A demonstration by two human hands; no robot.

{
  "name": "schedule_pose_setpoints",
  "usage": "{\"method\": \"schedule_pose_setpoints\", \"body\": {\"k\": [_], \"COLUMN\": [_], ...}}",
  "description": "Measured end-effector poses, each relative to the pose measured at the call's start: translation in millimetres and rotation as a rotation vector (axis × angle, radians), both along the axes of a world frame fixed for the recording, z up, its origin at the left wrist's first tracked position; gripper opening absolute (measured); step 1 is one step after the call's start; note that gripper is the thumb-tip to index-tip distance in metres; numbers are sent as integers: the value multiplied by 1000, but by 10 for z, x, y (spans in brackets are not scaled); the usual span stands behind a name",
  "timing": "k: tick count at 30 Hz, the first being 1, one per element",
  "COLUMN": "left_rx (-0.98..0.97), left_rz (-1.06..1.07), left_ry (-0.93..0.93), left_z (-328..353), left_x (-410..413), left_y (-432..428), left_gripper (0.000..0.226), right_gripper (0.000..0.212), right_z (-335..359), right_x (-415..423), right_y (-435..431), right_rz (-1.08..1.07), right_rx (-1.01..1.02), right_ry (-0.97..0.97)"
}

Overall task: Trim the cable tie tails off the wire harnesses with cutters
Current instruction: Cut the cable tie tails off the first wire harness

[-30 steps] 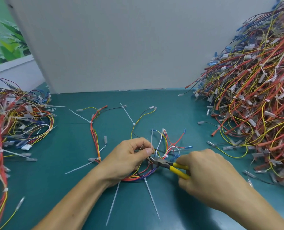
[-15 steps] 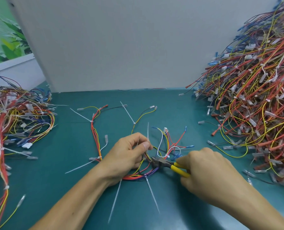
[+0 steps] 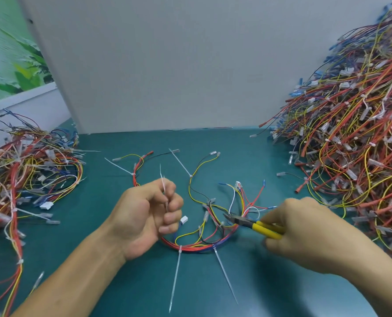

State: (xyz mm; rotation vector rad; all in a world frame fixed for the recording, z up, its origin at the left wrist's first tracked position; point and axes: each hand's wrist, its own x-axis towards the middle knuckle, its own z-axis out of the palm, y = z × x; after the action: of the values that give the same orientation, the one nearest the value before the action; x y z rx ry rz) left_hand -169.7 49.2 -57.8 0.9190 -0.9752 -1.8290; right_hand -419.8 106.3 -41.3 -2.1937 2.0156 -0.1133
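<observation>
A multicoloured wire harness (image 3: pixel 197 244) lies curled on the green mat in front of me. Two long white cable tie tails (image 3: pixel 175 280) stick out of its lower bundle toward me, and two more tails stand out of its far branches. My left hand (image 3: pixel 144 216) is lifted off the harness to the left, and its fingers pinch a loose cut-off tie tail (image 3: pixel 164 191) that points up. My right hand (image 3: pixel 309 234) grips yellow-handled cutters (image 3: pixel 254 225). Their dark jaws lie on the wires at the harness's right side.
A very large heap of harnesses (image 3: pixel 355 138) fills the right side. A smaller heap (image 3: pixel 23 175) lies at the left edge. A grey upright board (image 3: pixel 167 65) closes off the back of the green mat (image 3: pixel 121 294).
My left hand has let go of the harness and moved left and up with a cut-off tie tail between its fingers. The cutters have shifted slightly right.
</observation>
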Motion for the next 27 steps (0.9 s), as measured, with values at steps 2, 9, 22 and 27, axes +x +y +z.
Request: {"method": "schedule_pose_setpoints", "body": {"k": [2,9,22,27], "left_rx": [16,-63,-1483,-1570], "left_rz": [8,32,-423,-285], "left_ry": [-17,-78,-1242,-1355], "left_z": [8,-168,-349,-369], "left_x": [24,-58,-220,-255], "left_y": [15,86,298,308], "left_gripper": [7,23,45,22], "right_gripper": [16,12,18,15], "right_z": [51,-71,-241,-230], "right_x": [8,258,235,198], "right_y": [-35,-189,-216,-234], "right_rz": [15,92,29,20], "right_rx": [-44,-101,13,31], "right_ry": [-21,-72,-226,-236]}}
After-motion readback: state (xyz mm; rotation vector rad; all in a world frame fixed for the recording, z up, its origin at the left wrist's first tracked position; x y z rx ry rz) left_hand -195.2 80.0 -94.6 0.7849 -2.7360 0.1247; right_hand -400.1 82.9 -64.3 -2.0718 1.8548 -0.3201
